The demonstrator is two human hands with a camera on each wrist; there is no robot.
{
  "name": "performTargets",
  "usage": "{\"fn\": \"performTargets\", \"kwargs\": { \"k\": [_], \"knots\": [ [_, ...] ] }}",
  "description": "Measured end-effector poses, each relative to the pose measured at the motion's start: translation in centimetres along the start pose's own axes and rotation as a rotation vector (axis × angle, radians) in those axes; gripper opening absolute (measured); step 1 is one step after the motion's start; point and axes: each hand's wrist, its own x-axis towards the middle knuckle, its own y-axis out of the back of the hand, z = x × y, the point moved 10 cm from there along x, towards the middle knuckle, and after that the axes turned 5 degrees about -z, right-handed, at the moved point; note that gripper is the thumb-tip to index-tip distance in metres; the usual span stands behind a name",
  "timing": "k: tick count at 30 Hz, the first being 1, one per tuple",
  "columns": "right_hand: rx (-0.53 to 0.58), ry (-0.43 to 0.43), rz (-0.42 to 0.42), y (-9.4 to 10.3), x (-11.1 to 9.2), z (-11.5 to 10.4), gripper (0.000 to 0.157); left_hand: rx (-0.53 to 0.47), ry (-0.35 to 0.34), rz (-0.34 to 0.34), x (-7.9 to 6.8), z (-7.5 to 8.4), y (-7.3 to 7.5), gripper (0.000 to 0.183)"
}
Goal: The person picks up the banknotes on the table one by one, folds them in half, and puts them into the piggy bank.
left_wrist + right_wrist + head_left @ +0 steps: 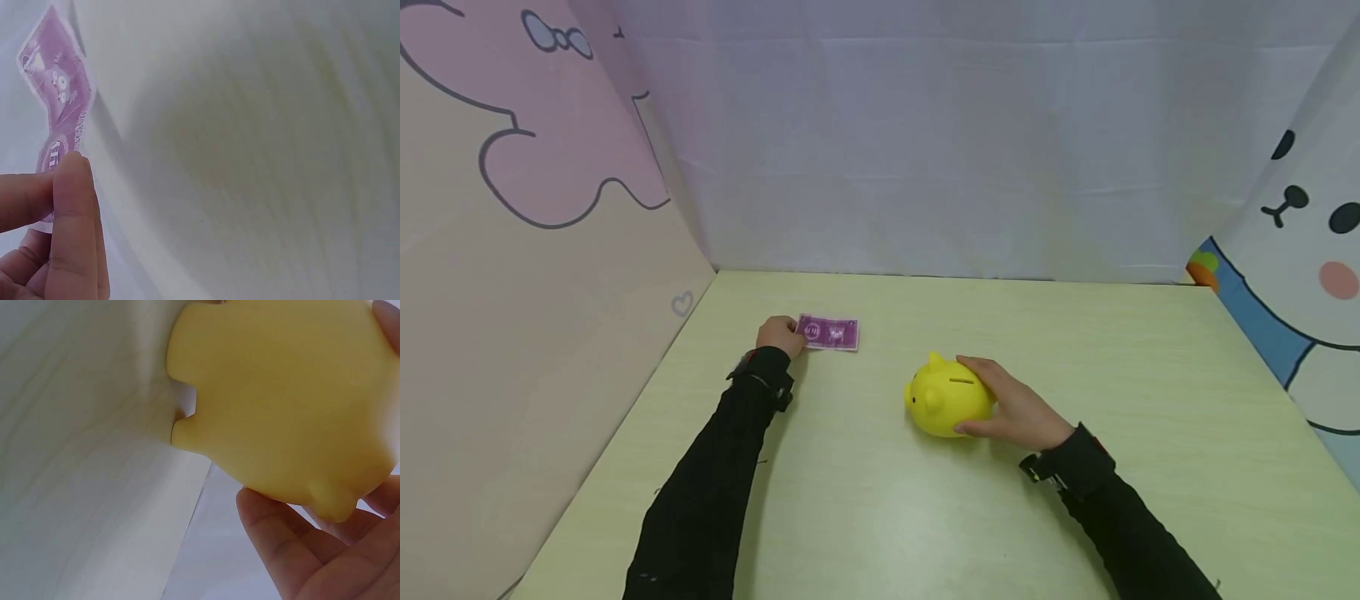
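A purple banknote (831, 332) with pale printing is at the far left part of the table, its left end pinched by my left hand (781, 336). In the left wrist view the fingers (74, 212) hold one end of the bent note (59, 81), and the other end sticks out. Near the middle is a yellow piggy bank (947, 402), facing left with its dark coin slot (962, 381) on top. My right hand (1018, 408) grips it from behind, thumb on the near side and fingers over the far side. The right wrist view shows its rear, with feet at the tabletop.
The pale wooden table (865, 517) ends at a white curtain (925, 167) along the back. A printed panel (535, 333) stands along the left edge, and another cartoon panel (1300, 292) along the right.
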Motion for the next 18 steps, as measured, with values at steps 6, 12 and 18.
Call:
{"fn": "performTargets", "kwargs": {
  "k": [6, 12, 18],
  "knots": [
    [-0.001, -0.007, -0.004, 0.0, 0.0, 0.2, 0.091, -0.094, 0.002, -0.049, -0.6, 0.6, 0.1, 0.018],
    [0.01, -0.014, -0.01, 0.1, 0.0, 0.0, 0.091, -0.265, 0.031, -0.066, -1.2, 0.8, 0.0, 0.022],
    [0.012, -0.023, -0.021, 0.0, 0.0, 0.2, 0.092, -0.387, -0.001, -0.049, -2.2, 1.8, -0.6, 0.028]
  ]
}}
